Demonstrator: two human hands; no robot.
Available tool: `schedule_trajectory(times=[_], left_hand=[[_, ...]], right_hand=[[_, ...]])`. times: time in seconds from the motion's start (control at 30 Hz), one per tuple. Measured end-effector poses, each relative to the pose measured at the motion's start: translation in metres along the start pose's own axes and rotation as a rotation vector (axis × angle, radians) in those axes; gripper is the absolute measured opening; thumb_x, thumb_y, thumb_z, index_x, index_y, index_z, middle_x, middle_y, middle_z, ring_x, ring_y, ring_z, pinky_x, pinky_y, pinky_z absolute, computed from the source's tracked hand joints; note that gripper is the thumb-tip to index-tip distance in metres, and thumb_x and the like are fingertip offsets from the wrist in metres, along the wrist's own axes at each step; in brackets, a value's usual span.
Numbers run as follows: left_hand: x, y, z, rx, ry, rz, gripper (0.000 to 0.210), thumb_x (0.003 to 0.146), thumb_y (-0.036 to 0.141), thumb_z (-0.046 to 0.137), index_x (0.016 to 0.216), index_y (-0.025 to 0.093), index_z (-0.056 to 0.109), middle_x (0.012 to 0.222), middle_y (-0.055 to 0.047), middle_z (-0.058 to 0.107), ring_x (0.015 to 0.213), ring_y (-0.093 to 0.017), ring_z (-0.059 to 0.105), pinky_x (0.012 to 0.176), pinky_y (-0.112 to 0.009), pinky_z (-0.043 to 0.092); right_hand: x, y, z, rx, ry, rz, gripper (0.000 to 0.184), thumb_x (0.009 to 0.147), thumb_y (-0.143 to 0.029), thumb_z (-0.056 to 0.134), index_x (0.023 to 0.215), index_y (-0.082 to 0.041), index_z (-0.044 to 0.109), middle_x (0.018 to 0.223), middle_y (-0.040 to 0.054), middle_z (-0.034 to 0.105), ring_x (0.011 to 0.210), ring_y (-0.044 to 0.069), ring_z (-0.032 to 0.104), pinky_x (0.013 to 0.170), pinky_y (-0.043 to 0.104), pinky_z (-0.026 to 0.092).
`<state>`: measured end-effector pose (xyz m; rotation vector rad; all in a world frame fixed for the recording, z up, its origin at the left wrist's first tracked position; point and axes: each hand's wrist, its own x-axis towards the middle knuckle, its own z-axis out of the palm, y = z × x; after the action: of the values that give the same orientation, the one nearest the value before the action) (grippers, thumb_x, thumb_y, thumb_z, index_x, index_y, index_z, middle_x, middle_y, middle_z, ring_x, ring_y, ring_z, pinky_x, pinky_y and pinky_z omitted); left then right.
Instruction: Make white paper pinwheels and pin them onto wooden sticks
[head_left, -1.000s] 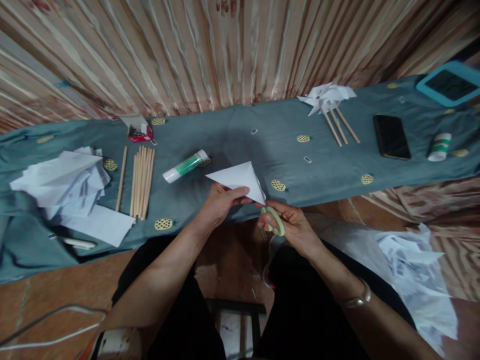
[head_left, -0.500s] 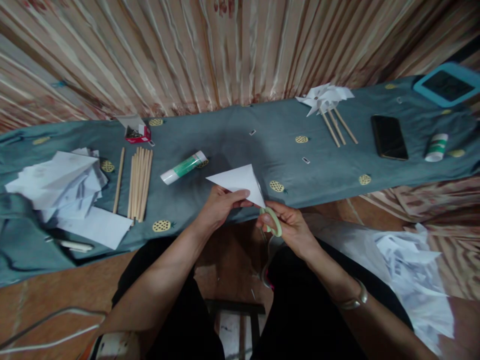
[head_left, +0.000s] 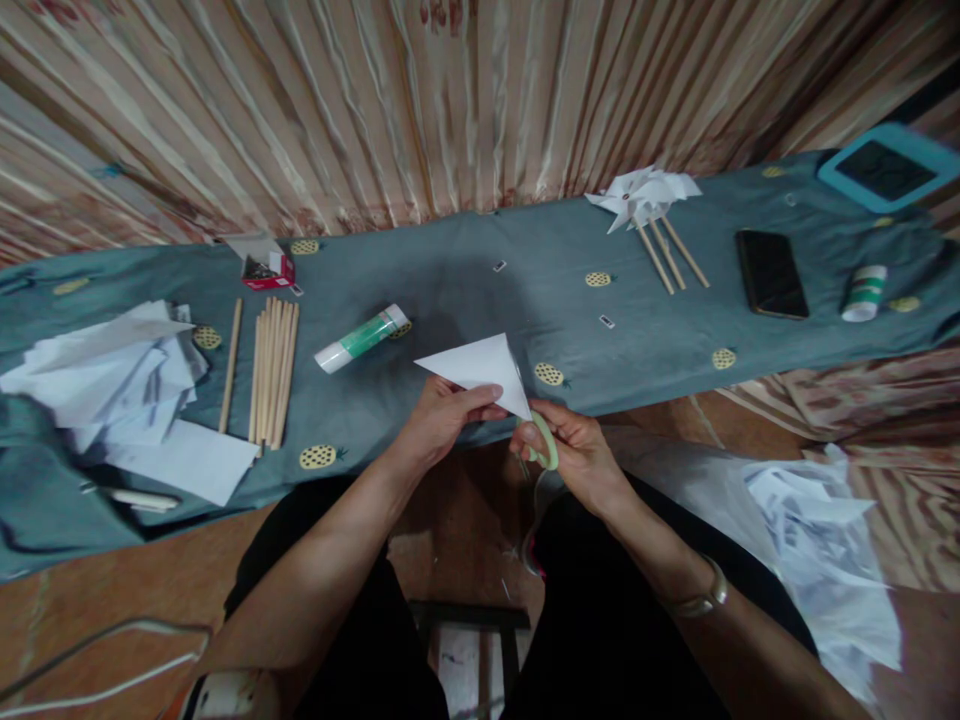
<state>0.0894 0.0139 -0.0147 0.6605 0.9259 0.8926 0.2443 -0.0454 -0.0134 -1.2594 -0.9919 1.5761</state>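
A folded triangle of white paper (head_left: pixel 480 365) is pinched in my left hand (head_left: pixel 448 415), thumb on top, over the table's front edge. My right hand (head_left: pixel 577 450) is closed around the light green handles of a pair of scissors (head_left: pixel 547 440). The scissors touch the paper's lower right corner, and their blades are mostly hidden. Beyond my left hand lies a glue stick (head_left: pixel 361 340) with a green label. Three white paper pinwheels (head_left: pixel 646 195) on wooden sticks rest at the back right.
On the left are stacked paper sheets (head_left: pixel 112 365), wooden sticks (head_left: pixel 274 370), a red box (head_left: pixel 268 272) of small metal pieces and a white pen-like object (head_left: pixel 142 498). Rightward lie a phone (head_left: pixel 771 272), a second glue stick (head_left: pixel 864 293), a blue-framed device (head_left: pixel 889 168) and a bag of paper scraps (head_left: pixel 821 560).
The view has shifted slightly, so the table items sit a little further left. Both hands keep their hold on the paper and scissors, with the scissors still at the same corner.
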Motion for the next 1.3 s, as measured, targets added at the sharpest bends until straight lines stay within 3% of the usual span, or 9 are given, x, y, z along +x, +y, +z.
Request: schedule_trajectory(times=[0.3, 0.47, 0.57, 0.77, 0.93, 1.3], left_hand=[[0.002, 0.0, 0.003, -0.018, 0.024, -0.001, 0.026, 0.053, 0.02, 0.083, 0.074, 0.012, 0.069, 0.069, -0.002, 0.069, 0.059, -0.012, 0.064, 0.058, -0.024, 0.056], [0.003, 0.003, 0.005, -0.076, 0.067, 0.01, 0.032, 0.051, 0.019, 0.084, 0.078, 0.011, 0.07, 0.073, -0.003, 0.071, 0.064, -0.014, 0.066, 0.059, -0.024, 0.057], [0.003, 0.004, 0.003, -0.091, 0.096, 0.021, 0.032, 0.05, 0.02, 0.085, 0.077, 0.011, 0.071, 0.075, -0.003, 0.072, 0.067, -0.014, 0.067, 0.063, -0.026, 0.058], [0.001, 0.002, 0.002, -0.07, 0.139, 0.058, 0.034, 0.047, 0.023, 0.088, 0.074, 0.012, 0.07, 0.074, -0.002, 0.071, 0.066, -0.013, 0.066, 0.066, -0.027, 0.058], [-0.002, 0.002, 0.001, -0.062, 0.152, 0.089, 0.038, 0.045, 0.025, 0.089, 0.076, 0.012, 0.071, 0.075, -0.002, 0.072, 0.065, -0.012, 0.065, 0.065, -0.026, 0.056], [-0.009, 0.022, -0.033, 0.01, 0.24, 0.242, 0.032, 0.053, 0.033, 0.087, 0.071, 0.011, 0.073, 0.07, -0.004, 0.071, 0.062, -0.012, 0.062, 0.055, -0.021, 0.051]], right_hand=[[0.005, 0.001, 0.0, -0.008, 0.026, -0.001, 0.038, 0.067, -0.052, 0.076, 0.088, -0.021, 0.071, 0.063, -0.0003, 0.065, 0.054, 0.011, 0.055, 0.052, 0.024, 0.045], [0.014, -0.007, -0.013, 0.1, 0.202, -0.023, 0.043, 0.067, -0.055, 0.075, 0.09, -0.019, 0.069, 0.061, -0.0004, 0.064, 0.05, 0.009, 0.052, 0.043, 0.02, 0.035], [0.018, -0.014, -0.021, 0.12, 0.245, -0.048, 0.044, 0.067, -0.056, 0.074, 0.091, -0.02, 0.069, 0.067, 0.0006, 0.066, 0.053, 0.009, 0.053, 0.044, 0.021, 0.036], [0.027, -0.016, -0.01, 0.068, 0.218, -0.113, 0.048, 0.062, -0.056, 0.077, 0.093, -0.021, 0.066, 0.066, -0.0017, 0.063, 0.055, 0.01, 0.052, 0.049, 0.023, 0.04], [0.036, -0.016, 0.009, 0.041, 0.188, -0.091, 0.052, 0.049, -0.041, 0.087, 0.091, -0.021, 0.063, 0.066, -0.006, 0.059, 0.056, 0.009, 0.049, 0.053, 0.023, 0.039], [0.039, -0.021, 0.021, 0.011, 0.114, -0.072, 0.047, 0.046, -0.032, 0.087, 0.084, -0.02, 0.062, 0.062, -0.0074, 0.055, 0.055, 0.008, 0.045, 0.051, 0.022, 0.034]])
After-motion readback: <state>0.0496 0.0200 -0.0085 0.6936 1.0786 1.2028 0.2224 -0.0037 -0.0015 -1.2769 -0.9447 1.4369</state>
